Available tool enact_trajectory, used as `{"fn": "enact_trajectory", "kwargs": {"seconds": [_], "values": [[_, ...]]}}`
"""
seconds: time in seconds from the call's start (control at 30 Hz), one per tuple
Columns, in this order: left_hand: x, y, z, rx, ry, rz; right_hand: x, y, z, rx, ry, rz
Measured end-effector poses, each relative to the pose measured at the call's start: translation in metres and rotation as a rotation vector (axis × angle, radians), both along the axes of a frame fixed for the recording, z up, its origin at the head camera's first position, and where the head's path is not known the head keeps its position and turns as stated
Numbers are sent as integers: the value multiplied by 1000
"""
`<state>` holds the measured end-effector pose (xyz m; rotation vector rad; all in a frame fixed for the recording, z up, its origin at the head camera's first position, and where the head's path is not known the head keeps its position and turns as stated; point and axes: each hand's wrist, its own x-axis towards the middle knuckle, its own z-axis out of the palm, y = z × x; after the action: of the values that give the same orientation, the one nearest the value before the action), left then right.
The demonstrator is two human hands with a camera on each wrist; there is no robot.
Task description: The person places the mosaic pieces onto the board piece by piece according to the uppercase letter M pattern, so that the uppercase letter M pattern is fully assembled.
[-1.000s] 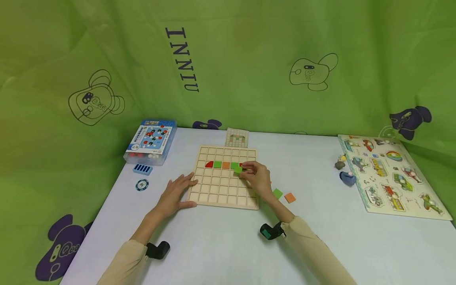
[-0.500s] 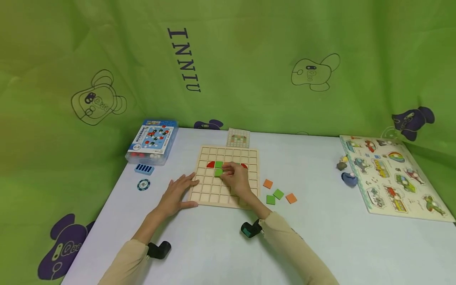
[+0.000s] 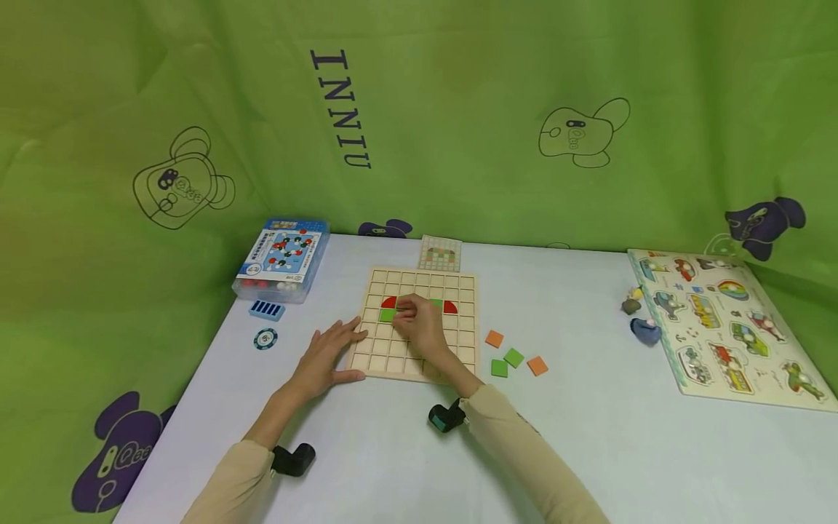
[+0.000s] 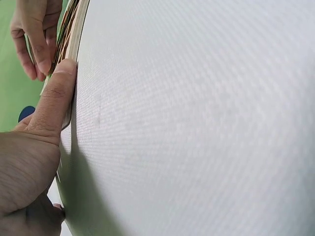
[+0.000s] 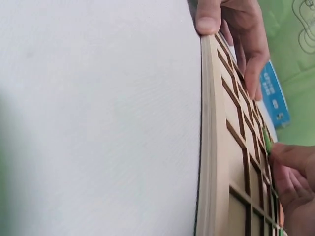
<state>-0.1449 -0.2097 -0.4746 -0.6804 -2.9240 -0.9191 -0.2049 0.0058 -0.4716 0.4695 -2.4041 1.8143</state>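
A wooden grid board (image 3: 380, 348) lies on the white table. My left hand (image 3: 319, 362) rests on its left side with fingers spread, the thumb at the near corner. In the left wrist view that thumb (image 4: 55, 98) presses along the board's edge. Over the board's middle, my right hand (image 3: 424, 329) has its fingertips on a green square tile (image 3: 387, 315), one row below a red quarter-round tile (image 3: 389, 302). The right wrist view has thumb and finger at this green tile (image 5: 267, 140). Another red quarter-round tile (image 3: 450, 307) sits farther right; my hand hides the tiles between.
Loose orange (image 3: 494, 338) and green tiles (image 3: 500, 368) lie right of the board. A pattern card (image 3: 440, 253) is behind it. At left are a boxed set (image 3: 281, 260), a blue slotted piece (image 3: 266, 310) and a round chip (image 3: 265, 339). A picture puzzle board (image 3: 727, 320) lies far right.
My right hand has moved left across the board with the green tile, from the right-hand tiles to below the left red one. My left hand has stayed in place.
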Motion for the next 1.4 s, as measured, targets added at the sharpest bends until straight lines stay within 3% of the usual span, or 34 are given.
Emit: {"fn": "enact_trajectory", "kwargs": {"seconds": [0.13,0.3,0.47,0.63,0.87,1.1,1.4], "values": [[-1,1,0,3,-2,-4,1,1,3,-51,-48,39],[0,3,-1,3,7,-1,10,21,16,-35,-72,37],[4,6,-1,27,6,-2,33,76,25,13,-106,39],[6,7,-1,27,25,-3,60,146,20,61,-114,7],[8,2,-1,18,21,14,82,209,12,164,29,-86],[5,-3,-1,18,10,8,95,229,2,311,20,-215],[3,0,0,19,1,2,97,227,1,397,-12,-288]]}}
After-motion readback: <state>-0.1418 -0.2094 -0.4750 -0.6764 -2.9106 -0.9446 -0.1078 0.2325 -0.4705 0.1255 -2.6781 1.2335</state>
